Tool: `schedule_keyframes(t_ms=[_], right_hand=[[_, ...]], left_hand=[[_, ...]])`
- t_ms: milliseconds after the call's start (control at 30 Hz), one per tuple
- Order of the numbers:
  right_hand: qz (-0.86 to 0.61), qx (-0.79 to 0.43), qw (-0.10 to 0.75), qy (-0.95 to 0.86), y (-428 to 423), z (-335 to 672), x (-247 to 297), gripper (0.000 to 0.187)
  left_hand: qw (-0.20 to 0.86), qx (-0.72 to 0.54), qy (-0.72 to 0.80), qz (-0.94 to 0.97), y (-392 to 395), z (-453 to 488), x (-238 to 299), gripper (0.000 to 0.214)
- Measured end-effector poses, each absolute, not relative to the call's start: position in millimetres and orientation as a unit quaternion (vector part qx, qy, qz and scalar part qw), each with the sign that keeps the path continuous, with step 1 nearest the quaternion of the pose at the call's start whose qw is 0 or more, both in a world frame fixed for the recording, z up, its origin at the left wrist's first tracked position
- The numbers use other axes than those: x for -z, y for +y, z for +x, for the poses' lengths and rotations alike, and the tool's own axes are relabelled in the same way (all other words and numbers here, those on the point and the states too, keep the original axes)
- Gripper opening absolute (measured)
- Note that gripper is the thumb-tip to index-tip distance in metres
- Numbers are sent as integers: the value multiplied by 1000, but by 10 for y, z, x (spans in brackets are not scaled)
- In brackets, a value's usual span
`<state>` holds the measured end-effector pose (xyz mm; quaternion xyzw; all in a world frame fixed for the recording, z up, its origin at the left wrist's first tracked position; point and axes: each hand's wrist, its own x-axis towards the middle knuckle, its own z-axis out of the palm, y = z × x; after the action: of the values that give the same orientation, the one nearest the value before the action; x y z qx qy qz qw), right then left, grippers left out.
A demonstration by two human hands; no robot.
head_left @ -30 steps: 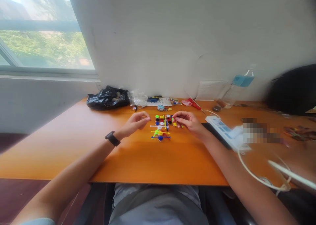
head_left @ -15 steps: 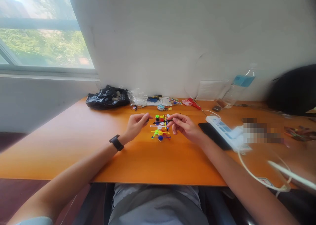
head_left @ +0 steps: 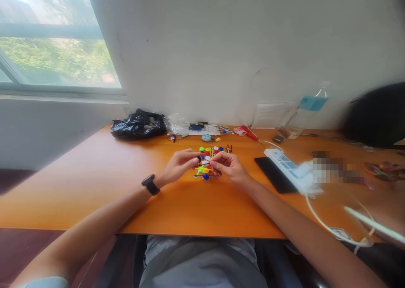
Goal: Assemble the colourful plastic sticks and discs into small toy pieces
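Observation:
Over the middle of the table, my left hand [head_left: 181,165] pinches a small black round piece [head_left: 199,158] between thumb and fingers. My right hand [head_left: 230,166] is closed on a thin black arrow-tipped stick [head_left: 205,164], which reaches across to the left fingertips. Whether stick and round piece touch is too small to tell. Just below the hands lie colourful plastic pieces, among them a blue round piece with a blue stick [head_left: 206,176] and a yellow round piece [head_left: 205,170]. Behind the fingers stand more round pieces, such as a green one [head_left: 201,149], partly hidden.
A black plastic bag [head_left: 138,125] lies at the back left. Tools on a paper sheet [head_left: 215,130] and a round tin [head_left: 206,137] sit along the back. To the right are a black phone [head_left: 274,175], a white power strip [head_left: 286,165] with cables, and a plastic bottle [head_left: 305,113].
Both hands have come together over the coloured pieces. The black stick in my right hand has moved left and slightly down, to my left fingertips.

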<state>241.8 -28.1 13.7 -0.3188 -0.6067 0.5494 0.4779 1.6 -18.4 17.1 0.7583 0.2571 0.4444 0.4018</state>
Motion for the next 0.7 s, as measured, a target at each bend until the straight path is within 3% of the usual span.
schedule_keyframes(t_ms=[267,700], right_hand=[[-339,-515,499,-609,-258,2411,-106,32],[-352,-504,480,-627,-238,2455,-91,29]], left_hand=[[224,-469,241,820,-166,79,-18,32],[182,-476,220,832,-160,66,2,29]])
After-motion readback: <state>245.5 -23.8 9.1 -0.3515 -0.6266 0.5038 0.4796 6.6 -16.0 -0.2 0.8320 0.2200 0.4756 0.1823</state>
